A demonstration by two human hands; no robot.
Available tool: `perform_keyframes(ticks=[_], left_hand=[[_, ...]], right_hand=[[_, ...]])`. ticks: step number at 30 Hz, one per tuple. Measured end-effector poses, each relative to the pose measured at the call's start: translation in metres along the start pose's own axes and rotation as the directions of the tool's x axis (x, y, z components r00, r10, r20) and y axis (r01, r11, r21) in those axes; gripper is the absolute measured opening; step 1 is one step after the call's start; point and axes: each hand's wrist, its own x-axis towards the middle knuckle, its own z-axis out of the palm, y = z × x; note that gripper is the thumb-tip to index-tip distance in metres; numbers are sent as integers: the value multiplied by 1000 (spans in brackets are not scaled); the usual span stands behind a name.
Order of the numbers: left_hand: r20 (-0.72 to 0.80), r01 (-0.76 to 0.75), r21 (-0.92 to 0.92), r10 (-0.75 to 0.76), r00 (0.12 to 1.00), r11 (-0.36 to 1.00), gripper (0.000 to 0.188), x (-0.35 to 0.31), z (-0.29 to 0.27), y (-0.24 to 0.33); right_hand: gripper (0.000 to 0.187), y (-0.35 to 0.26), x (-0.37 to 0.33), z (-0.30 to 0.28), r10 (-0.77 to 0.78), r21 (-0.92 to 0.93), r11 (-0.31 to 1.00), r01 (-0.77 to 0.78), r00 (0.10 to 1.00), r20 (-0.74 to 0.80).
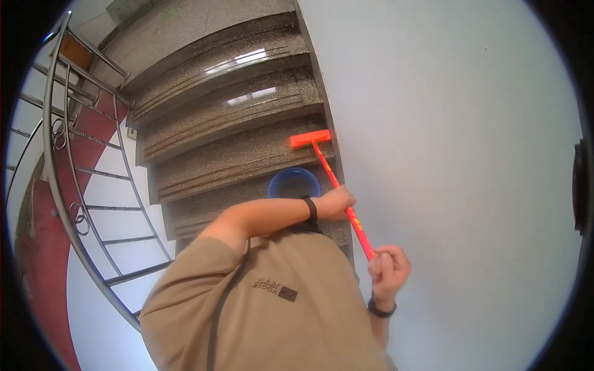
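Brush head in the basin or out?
Out: the orange brush head is apart from the blue basin, with part of a speckled step visible between them.

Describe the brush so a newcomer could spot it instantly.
Find the stone staircase and its right edge, by the pale wall. There a long-handled brush slants, its head farther up than the basin. Unlike that round blue basin, it has an orange head and red pole.

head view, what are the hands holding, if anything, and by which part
A long-handled scrub brush, by its red handle: the left hand partway along, the right hand near the end away from its orange head.
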Motion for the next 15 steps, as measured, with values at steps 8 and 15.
perform_keyframes(ticks=[8, 15], left_hand=[[43, 117, 99, -122, 992, 988, 15, 2, -28, -82], [99, 86, 133, -100, 990, 987, 21, 7, -9, -48]], right_hand=[[13, 69, 53, 31, 2, 12, 1000, -2, 998, 63], [13, 34, 31, 7, 26, -14, 1000, -25, 997, 79]])
